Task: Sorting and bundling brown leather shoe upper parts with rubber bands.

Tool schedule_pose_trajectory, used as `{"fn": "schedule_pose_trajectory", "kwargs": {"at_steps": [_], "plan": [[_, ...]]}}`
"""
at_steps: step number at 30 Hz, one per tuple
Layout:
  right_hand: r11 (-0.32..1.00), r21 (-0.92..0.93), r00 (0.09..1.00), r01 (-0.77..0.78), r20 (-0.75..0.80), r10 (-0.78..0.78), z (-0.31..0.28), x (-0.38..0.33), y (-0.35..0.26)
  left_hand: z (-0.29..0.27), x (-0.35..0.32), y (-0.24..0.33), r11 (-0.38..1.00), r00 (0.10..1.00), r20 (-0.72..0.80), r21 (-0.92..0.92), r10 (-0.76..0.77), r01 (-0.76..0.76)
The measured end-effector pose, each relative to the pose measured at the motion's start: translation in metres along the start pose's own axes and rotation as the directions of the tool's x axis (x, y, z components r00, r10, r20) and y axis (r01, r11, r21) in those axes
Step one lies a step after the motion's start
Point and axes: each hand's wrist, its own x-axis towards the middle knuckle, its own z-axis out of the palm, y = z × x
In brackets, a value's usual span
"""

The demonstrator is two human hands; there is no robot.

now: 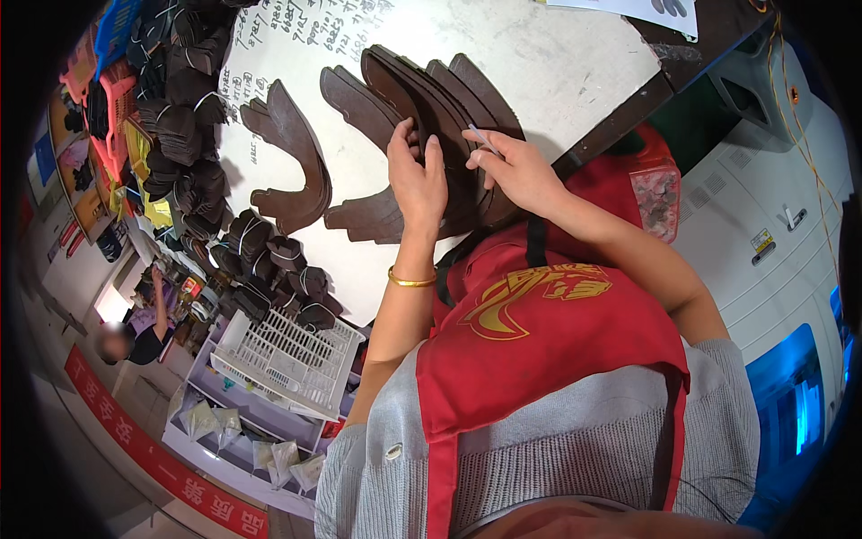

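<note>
**Hands on the fanned stack of brown cut pieces**

Left hand lies flat on the fanned stack of brown curved pieces, fingers pressed together and pointing away from me, fingertips on the edge of one piece. A gold bangle sits on that wrist. My right hand rests just beside it on the same stack, thumb and forefinger pinching a thin pale pen whose tip touches the top piece.

The stack lies on the white bench, overlapping like a spread deck, its lower ends near my red apron. A second, smaller pile of the same curved pieces lies to the left, apart from the first. Handwritten marks cover the bench surface at the far side.

Along the left edge of the bench stand tied bundles of dark pieces, many deep. Below them a white plastic basket rests on a shelf. Further left another person is seated. A grey machine housing stands to my right.
</note>
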Motion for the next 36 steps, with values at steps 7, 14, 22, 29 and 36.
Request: {"fn": "schedule_pose_trajectory", "kwargs": {"at_steps": [7, 14, 22, 29, 36], "plan": [[0.979, 0.18, 0.995, -0.098, 0.024, 0.096, 0.001, 0.007, 0.001, 0.002, 0.0, 0.022, 0.997, 0.999, 0.007, 0.064, -0.036, 0.035], [0.989, 0.146, 0.999, -0.034, -0.005, 0.035, -0.003, 0.009, -0.008, 0.001, 0.001, 0.005, 0.998, 1.0, 0.019, 0.059, -0.01, 0.009], [0.964, 0.266, 0.999, -0.023, 0.027, 0.017, -0.002, 0.014, -0.005, -0.003, 0.001, 0.012, 0.995, 0.997, 0.052, -0.081, -0.05, 0.054], [0.747, 0.513, 0.905, -0.422, 0.287, 0.315, 0.005, 0.016, -0.016, -0.003, 0.004, 0.024, 0.993, 0.993, 0.057, -0.043, -0.107, 0.11], [0.953, 0.243, 0.979, -0.181, 0.133, 0.152, 0.006, 0.01, -0.013, -0.005, 0.004, 0.015, 0.993, 0.994, 0.057, -0.077, -0.09, 0.095]]}}
